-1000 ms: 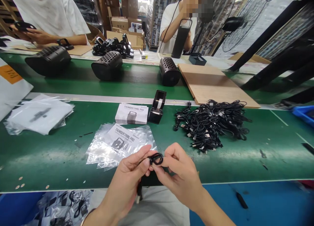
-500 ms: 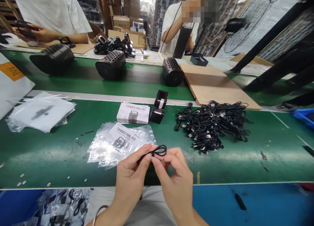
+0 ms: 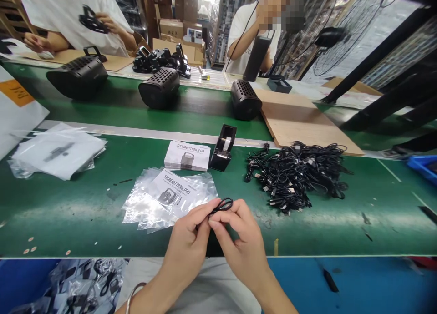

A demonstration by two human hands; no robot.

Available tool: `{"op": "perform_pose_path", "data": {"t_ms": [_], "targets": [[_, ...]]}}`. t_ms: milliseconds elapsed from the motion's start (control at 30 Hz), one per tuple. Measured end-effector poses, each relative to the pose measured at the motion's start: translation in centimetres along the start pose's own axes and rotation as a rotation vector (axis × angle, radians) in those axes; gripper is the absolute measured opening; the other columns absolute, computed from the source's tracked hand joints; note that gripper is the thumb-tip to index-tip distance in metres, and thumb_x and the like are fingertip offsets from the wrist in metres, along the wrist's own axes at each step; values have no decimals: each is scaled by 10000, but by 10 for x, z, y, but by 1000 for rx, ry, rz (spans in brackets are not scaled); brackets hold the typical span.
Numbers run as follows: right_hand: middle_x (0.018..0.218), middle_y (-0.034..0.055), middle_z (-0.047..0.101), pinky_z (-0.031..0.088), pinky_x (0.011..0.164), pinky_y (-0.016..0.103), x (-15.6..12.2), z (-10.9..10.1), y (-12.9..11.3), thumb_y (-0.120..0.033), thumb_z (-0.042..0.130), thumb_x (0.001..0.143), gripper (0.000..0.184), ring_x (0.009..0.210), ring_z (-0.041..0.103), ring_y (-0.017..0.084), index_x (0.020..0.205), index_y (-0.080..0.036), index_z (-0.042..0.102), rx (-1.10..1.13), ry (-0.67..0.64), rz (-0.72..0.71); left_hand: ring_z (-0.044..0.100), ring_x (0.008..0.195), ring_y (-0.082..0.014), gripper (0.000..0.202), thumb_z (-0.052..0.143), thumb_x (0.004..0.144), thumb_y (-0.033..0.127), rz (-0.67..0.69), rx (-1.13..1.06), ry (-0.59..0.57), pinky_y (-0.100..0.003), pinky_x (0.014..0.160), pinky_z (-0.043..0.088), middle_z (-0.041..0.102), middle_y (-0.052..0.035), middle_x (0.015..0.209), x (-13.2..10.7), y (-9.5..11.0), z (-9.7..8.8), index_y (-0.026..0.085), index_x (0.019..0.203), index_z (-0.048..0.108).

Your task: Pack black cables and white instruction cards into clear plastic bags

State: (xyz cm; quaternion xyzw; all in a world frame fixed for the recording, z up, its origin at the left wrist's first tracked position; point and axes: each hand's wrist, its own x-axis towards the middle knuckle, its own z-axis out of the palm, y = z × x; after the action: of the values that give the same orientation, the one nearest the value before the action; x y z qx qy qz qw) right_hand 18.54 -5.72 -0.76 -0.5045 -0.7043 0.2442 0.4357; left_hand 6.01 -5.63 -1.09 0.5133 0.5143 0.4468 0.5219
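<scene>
- Green worktop, running the whole width in front of me.
- Two people in white shirts across it: the one on the left holds a black handle, the one on the right a dark upright speaker.
- Board, pale wood, flat towards the right.
- Three black speakers, lying spaced out along the far strip.
- Pile of black cables, tangled, right of centre.
- Clear bags, fanned out left of the hands, a printed sheet showing on top.
- Left grip, a bare hand: thumb and fingers closed on a cable.
- Right grip, also bare: thumb and forefinger pinched together on the same cable, touching the left thumb.
- Leaflets, neatly stacked behind the bags.
- Tape dispenser, black, just beside the leaflets.
- Cable, black and looped, held up between both hands above the worktop's near edge.
</scene>
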Motion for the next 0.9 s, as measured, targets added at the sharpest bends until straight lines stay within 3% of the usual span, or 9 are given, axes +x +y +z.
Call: {"op": "perform_pose_path", "data": {"t_ms": [167, 300, 400, 533, 700, 800, 900], "targets": [[734, 29, 493, 436, 590, 269, 0, -7, 3, -126, 507, 815, 147, 683, 500, 139, 835, -188, 639, -170, -22, -147, 568, 1061, -187, 291, 582, 783, 289, -398, -562, -55, -290, 939, 427, 669, -41, 1086, -1, 9, -2, 226, 1060, 645], [761, 37, 524, 453, 591, 261, 0, -10, 2, -128, 525, 812, 143, 684, 527, 132, 856, -195, 645, -162, 58, -140, 627, 920, -167, 303, 650, 742, 297, -469, -714, -27, -289, 912, 436, 709, -73, 964, 2, 6, 2, 183, 1023, 662], [759, 41, 529, 446, 559, 245, 3, -9, 0, -132, 517, 817, 139, 648, 532, 123, 834, -177, 648, -208, 102, -78, 595, 988, -179, 324, 631, 760, 312, -429, -662, -13, -315, 958, 397, 690, -59, 1020, 3, 3, 4, 205, 1066, 641], [753, 39, 544, 423, 516, 234, 5, -5, -3, -156, 508, 814, 137, 598, 519, 118, 801, -180, 642, -309, 87, -8, 514, 1107, -199, 332, 579, 796, 346, -298, -422, -20, -344, 1017, 329, 664, -26, 1083, 2, 0, 2, 247, 1110, 612], [760, 44, 571, 383, 495, 230, 5, 0, -8, -170, 507, 814, 123, 557, 505, 111, 825, -183, 629, -485, 171, -80, 537, 1075, -211, 304, 578, 792, 342, -235, -271, -43, -352, 994, 361, 675, -10, 1054, 3, -1, 0, 264, 1081, 629], [741, 39, 575, 379, 490, 229, 8, -3, -7, -146, 476, 822, 143, 517, 488, 102, 775, -176, 608, -534, 75, -108, 569, 1016, -209, 302, 597, 775, 346, -262, -271, -11, -329, 948, 410, 709, -7, 930, 4, -2, 1, 251, 1057, 647], [755, 31, 548, 387, 459, 210, 12, -10, -4, -142, 466, 818, 123, 508, 494, 91, 751, -169, 566, -441, -57, -56, 602, 949, -205, 310, 640, 734, 361, -307, -318, 27, -290, 874, 464, 719, -8, 874, 5, -1, 1, 236, 1015, 673]]}}
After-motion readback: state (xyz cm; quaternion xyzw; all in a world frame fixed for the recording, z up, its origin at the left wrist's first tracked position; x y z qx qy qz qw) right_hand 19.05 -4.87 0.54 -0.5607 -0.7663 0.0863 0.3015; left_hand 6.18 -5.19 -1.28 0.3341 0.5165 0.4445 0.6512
